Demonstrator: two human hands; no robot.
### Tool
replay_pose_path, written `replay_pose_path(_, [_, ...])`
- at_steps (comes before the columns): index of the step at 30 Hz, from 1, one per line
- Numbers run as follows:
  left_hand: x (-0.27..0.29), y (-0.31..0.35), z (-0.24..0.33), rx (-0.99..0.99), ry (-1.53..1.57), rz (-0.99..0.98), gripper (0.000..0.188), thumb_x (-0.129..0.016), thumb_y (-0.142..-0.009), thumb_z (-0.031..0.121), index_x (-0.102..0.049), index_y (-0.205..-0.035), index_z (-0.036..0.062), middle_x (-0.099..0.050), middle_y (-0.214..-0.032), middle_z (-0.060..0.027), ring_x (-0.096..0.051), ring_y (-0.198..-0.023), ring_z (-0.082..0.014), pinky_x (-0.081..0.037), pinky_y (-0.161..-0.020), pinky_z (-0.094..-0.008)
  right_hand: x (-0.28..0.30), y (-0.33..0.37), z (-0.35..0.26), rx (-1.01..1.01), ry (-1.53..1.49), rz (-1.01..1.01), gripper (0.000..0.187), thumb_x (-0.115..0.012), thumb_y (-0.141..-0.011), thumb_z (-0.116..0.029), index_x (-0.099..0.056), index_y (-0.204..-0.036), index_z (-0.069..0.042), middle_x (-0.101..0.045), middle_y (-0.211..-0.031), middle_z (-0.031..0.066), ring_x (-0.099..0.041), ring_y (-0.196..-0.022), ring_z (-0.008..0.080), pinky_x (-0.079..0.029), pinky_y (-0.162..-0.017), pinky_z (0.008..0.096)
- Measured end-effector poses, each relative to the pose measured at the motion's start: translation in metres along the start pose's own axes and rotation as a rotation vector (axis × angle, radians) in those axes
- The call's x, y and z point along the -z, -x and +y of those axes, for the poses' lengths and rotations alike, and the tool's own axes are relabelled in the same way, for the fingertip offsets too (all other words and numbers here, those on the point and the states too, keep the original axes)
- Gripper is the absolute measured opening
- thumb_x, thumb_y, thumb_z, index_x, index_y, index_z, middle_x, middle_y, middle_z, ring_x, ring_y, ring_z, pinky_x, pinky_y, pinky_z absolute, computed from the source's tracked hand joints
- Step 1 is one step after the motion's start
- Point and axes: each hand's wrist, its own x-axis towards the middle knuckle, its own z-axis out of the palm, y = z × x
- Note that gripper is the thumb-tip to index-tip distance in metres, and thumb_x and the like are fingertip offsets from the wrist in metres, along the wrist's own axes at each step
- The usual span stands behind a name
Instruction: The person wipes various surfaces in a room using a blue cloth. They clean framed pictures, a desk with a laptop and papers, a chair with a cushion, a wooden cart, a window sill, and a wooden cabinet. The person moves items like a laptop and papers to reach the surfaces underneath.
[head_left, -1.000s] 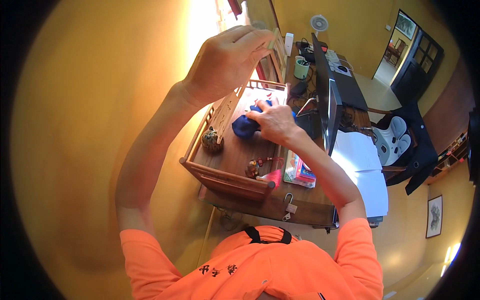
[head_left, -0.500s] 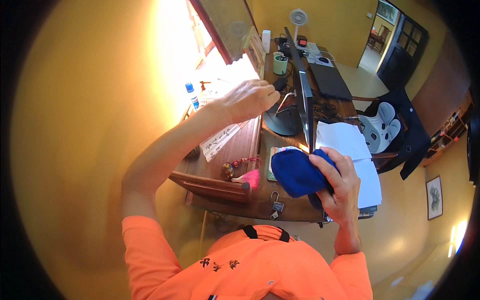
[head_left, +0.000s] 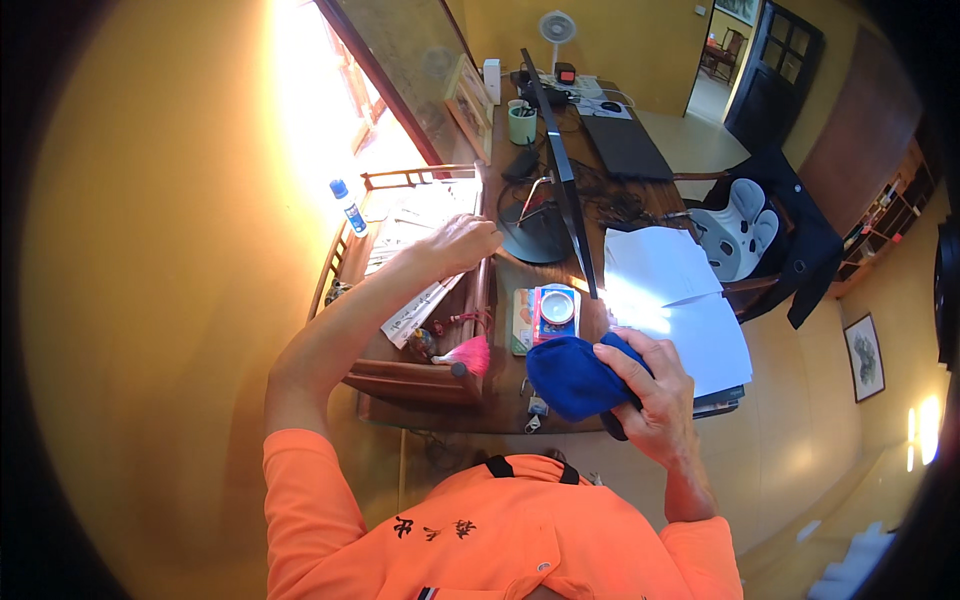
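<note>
My left hand [head_left: 462, 244] is over the right edge of a wooden railed tray [head_left: 420, 378], fingers curled together. Whether they hold anything is hidden. Just beyond it stands the round black base [head_left: 536, 236] of a monitor [head_left: 560, 165], seen nearly edge-on. In my right hand [head_left: 655, 400] is a folded blue cloth [head_left: 572, 378], gripped between thumb and fingers above the near desk edge. Past the cloth, a small white round container [head_left: 556, 307] sits on a red and blue box [head_left: 568, 330]. A paper strip with writing [head_left: 418, 314] and a pink tassel [head_left: 466, 355] lie in the tray.
White papers [head_left: 680, 310] are stacked on the right of the desk. A padlock [head_left: 537, 407] lies near its front edge. Farther back are a green pen cup [head_left: 522, 124], cables and a closed black laptop [head_left: 628, 148]. A blue-capped bottle [head_left: 349, 208] is at the tray's left rail.
My left hand has come nearer to me, away from beside the monitor stand. The cloth is lower, and the white container shows beyond it. The whole view has shifted.
</note>
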Motion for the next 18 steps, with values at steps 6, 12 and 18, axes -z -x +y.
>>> replay_pose_path(6, [-0.004, 0.006, 0.004, 0.008, 0.072, -0.086, 0.018, -0.064, -0.084, 0.019, -0.061, -0.098, 0.008, -0.061, -0.094, -0.0129, -0.063, -0.089, -0.0348, -0.051, -0.078, -0.0441, 0.004, 0.009, -0.003, -0.089, -0.185, -0.031, 0.065, -0.073, -0.06, 0.003, -0.065, -0.12, -0.018, -0.06, -0.122, 0.0083, -0.059, -0.099, 0.0305, -0.052, -0.081, 0.0361])
replay_pose_path(12, [0.037, 0.017, 0.016, 0.064, 0.14, 0.044, 0.035, -0.069, -0.086, 0.032, -0.063, -0.112, 0.0094, -0.058, -0.11, -0.0142, -0.063, -0.093, -0.0363, -0.05, -0.081, -0.045, 0.008, 0.027, -0.002, -0.288, -0.587, -0.057, 0.055, -0.075, -0.07, -0.001, -0.064, -0.122, -0.012, -0.061, -0.123, 0.0108, -0.059, -0.112, 0.0262, -0.046, -0.094, 0.0317])
replay_pose_path(18, [0.077, 0.023, 0.033, 0.01, 0.276, 0.281, 0.027, -0.068, -0.087, 0.019, -0.064, -0.109, 0.0044, -0.064, -0.108, -0.0117, -0.062, -0.099, -0.0339, -0.05, -0.085, -0.0414, -0.001, 0.052, 0.002, -0.512, -0.971, -0.011, 0.05, -0.076, -0.079, -0.015, -0.06, -0.125, -0.002, -0.061, -0.124, 0.0074, -0.056, -0.114, 0.0183, -0.041, -0.099, 0.0311])
